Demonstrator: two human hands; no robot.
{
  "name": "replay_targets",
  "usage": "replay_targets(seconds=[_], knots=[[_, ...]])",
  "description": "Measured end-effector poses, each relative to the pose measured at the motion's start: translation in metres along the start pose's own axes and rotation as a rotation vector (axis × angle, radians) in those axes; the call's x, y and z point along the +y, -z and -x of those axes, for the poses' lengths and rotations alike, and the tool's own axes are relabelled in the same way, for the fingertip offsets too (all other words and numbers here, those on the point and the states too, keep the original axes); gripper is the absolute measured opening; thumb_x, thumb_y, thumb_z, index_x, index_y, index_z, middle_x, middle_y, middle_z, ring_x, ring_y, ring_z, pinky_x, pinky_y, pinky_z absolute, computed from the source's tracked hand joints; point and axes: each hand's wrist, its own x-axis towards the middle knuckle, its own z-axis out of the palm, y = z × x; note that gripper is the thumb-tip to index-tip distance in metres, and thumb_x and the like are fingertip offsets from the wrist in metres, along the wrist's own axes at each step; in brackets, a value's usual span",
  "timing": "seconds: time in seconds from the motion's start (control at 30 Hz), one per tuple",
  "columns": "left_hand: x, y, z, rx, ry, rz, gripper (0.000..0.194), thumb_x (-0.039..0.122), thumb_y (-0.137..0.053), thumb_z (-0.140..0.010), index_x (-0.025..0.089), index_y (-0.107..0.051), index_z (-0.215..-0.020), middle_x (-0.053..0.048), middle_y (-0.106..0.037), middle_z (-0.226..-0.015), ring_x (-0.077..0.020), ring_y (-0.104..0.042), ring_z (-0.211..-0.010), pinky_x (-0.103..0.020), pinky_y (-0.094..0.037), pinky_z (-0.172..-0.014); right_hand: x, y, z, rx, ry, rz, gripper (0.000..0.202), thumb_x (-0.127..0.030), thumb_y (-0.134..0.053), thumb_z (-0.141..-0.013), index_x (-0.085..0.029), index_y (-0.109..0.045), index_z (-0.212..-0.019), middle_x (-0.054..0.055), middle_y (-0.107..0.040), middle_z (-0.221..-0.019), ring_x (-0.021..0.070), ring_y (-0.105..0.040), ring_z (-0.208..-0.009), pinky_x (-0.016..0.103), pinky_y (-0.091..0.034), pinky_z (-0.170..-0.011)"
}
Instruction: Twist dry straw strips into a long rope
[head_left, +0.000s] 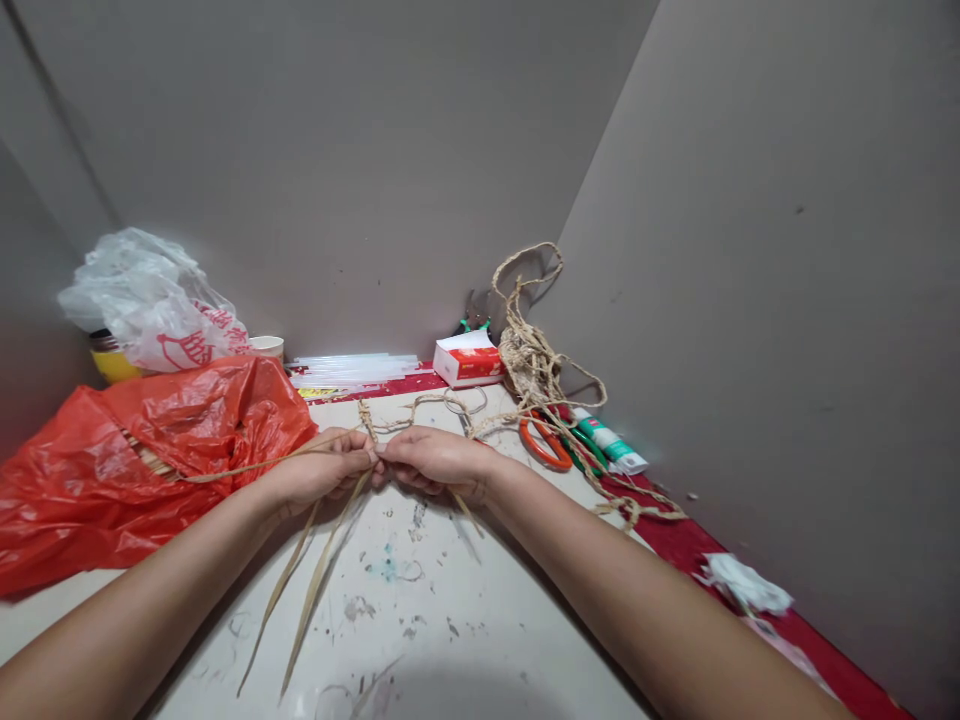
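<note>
Both my hands meet over the middle of the table, fingertips touching. My left hand point(326, 468) is closed in a pinch on tan straw strands point(319, 575), whose loose ends hang down toward me and out to the left. My right hand point(435, 460) pinches the same strands where they join a braided straw cord point(365, 415). One more strand end pokes out below my right hand. Beyond my fingers the cord runs right, toward a tangled heap of braided cord point(532, 360) by the wall. My fingers hide the exact crossing of the strands.
A red plastic bag point(202, 430) with straw inside lies at left, a clear plastic bag point(150, 290) behind it. Along the back are white sticks point(356, 370) and a tissue box point(469, 360). Orange-handled scissors point(545, 445) and a glue tube point(611, 440) lie right. Grey walls enclose the table.
</note>
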Motion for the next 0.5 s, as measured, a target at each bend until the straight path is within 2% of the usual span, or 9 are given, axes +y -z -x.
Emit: replay_targets(seconds=[0.1,0.17,0.27,0.4,0.5], knots=[[-0.003,0.003,-0.002,-0.037,-0.004,-0.026,0.025,0.04,-0.057,-0.078,0.015,-0.053,-0.075,0.009,-0.032,-0.049,-0.0038,-0.017,-0.041,-0.018,-0.014,-0.039,0.003,0.005,-0.002,-0.025,-0.014,0.054,0.034,-0.039,-0.044,-0.087,-0.014,-0.056,-0.066,-0.009,-0.032,-0.041,0.0035,-0.021,-0.031,0.016,-0.016,-0.028],[-0.008,0.005,-0.004,-0.003,-0.013,-0.075,0.025,0.04,-0.058,-0.076,0.015,-0.054,-0.078,0.009,-0.036,-0.052,-0.0042,-0.021,-0.042,-0.018,-0.016,-0.04,0.004,0.006,-0.003,-0.047,-0.048,0.031,0.033,-0.039,-0.046,-0.085,-0.016,-0.05,-0.062,-0.009,-0.03,-0.039,0.0037,-0.02,-0.031,0.016,-0.014,-0.027],[-0.01,0.01,-0.005,0.057,-0.048,-0.209,0.029,0.043,-0.06,-0.073,0.015,-0.056,-0.079,0.005,-0.046,-0.06,-0.0055,-0.031,-0.049,-0.018,-0.024,-0.046,0.004,0.002,-0.004,-0.05,-0.074,-0.051,0.025,-0.029,-0.047,-0.081,-0.017,-0.045,-0.059,-0.01,-0.031,-0.038,0.0033,-0.019,-0.029,0.016,-0.013,-0.027],[0.006,0.015,0.003,0.069,0.011,-0.597,0.031,0.045,-0.053,-0.074,0.015,-0.059,-0.074,0.004,-0.046,-0.06,-0.0087,-0.036,-0.054,-0.02,-0.028,-0.05,0.003,-0.007,-0.007,0.03,-0.093,-0.087,0.021,-0.018,-0.043,-0.077,-0.015,-0.048,-0.057,-0.01,-0.029,-0.032,0.0035,-0.017,-0.027,0.016,-0.013,-0.027],[0.019,0.011,0.014,0.119,0.078,-0.873,0.029,0.042,-0.046,-0.077,0.017,-0.057,-0.068,0.003,-0.047,-0.059,-0.0107,-0.04,-0.055,-0.021,-0.028,-0.05,0.005,-0.014,-0.009,0.056,-0.085,-0.129,0.021,-0.015,-0.041,-0.076,-0.013,-0.054,-0.059,-0.01,-0.027,-0.031,0.004,-0.017,-0.026,0.016,-0.013,-0.026]])
